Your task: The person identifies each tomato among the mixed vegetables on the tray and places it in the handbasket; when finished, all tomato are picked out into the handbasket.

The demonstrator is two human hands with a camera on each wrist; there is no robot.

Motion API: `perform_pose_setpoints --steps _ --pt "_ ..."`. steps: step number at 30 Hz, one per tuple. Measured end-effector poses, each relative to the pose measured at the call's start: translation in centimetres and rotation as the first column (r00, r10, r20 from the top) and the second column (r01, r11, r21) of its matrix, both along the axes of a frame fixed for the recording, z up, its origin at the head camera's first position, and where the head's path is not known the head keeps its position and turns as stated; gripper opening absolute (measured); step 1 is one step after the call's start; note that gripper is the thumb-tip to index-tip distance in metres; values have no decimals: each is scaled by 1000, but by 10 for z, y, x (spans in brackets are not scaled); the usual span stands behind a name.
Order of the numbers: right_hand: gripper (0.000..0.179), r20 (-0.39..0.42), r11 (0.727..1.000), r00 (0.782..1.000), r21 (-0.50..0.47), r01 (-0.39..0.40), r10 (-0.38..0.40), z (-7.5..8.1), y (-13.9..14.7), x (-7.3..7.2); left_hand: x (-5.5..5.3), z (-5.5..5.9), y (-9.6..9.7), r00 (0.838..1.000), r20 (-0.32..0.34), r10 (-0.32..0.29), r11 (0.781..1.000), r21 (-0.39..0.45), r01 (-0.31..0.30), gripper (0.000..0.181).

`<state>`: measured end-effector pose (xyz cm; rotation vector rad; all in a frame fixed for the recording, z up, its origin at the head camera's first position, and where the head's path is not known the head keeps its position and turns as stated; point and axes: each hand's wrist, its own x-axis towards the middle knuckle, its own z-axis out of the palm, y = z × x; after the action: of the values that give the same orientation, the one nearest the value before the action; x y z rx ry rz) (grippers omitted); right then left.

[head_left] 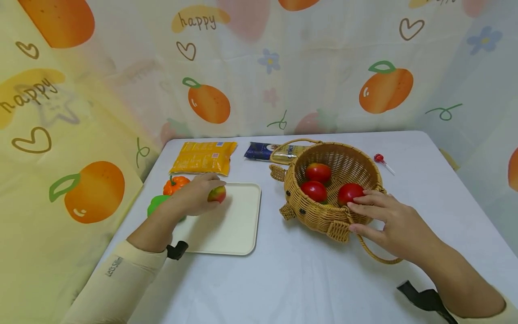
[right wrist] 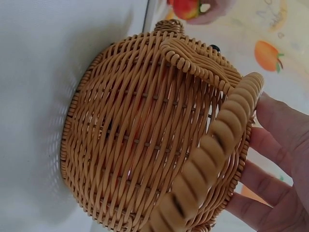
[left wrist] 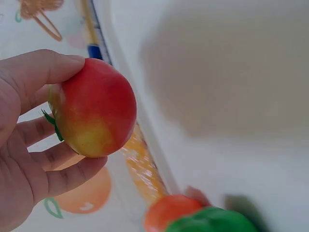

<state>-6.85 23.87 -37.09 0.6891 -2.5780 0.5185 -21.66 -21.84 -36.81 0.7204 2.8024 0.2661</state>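
Observation:
My left hand (head_left: 198, 193) holds a red and yellow tomato (left wrist: 99, 108) with a green leafy top, above the left part of a cream tray (head_left: 243, 238). Thumb and fingertips pinch it from opposite sides. On the right, my right hand (head_left: 388, 220) rests at the near-right rim of a wicker basket (head_left: 315, 218), its fingers fairly straight. Inside lie a red tomato (head_left: 350, 193) by those fingertips and two more, one nearer tomato (head_left: 314, 191) and one farther tomato (head_left: 318, 172). The basket's handle (right wrist: 207, 150) partly hides the right thumb's tip.
Beside the tray's left edge sit an orange bell pepper (head_left: 176, 183) and a green pepper (head_left: 157, 203), partly behind the left forearm. Farther back lie a yellow packet (head_left: 204, 157) and a blue and gold packet (head_left: 259, 151). A red lollipop (head_left: 379, 158) lies right of the basket.

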Motion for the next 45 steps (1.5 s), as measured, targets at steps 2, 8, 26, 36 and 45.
perform_pose_setpoints --steps 2,8,26,36,45 --pt "62 -8 1000 1000 -6 -4 4 -1 0 -1 0 4 6 999 -20 -29 999 19 29 54" --pt "62 11 1000 1000 1 7 -7 0 2 -1 1 20 29 993 -70 -94 994 40 97 57" --pt "53 21 1000 1000 10 7 -7 2 1 -1 3 69 117 956 -156 -247 960 91 263 56" --pt "53 20 1000 1000 2 0 0 1 0 -2 6 86 161 933 -155 -325 934 101 342 57" --pt "52 24 1000 1000 -1 1 -1 2 0 -1 4 81 196 897 -176 -406 906 55 420 55"
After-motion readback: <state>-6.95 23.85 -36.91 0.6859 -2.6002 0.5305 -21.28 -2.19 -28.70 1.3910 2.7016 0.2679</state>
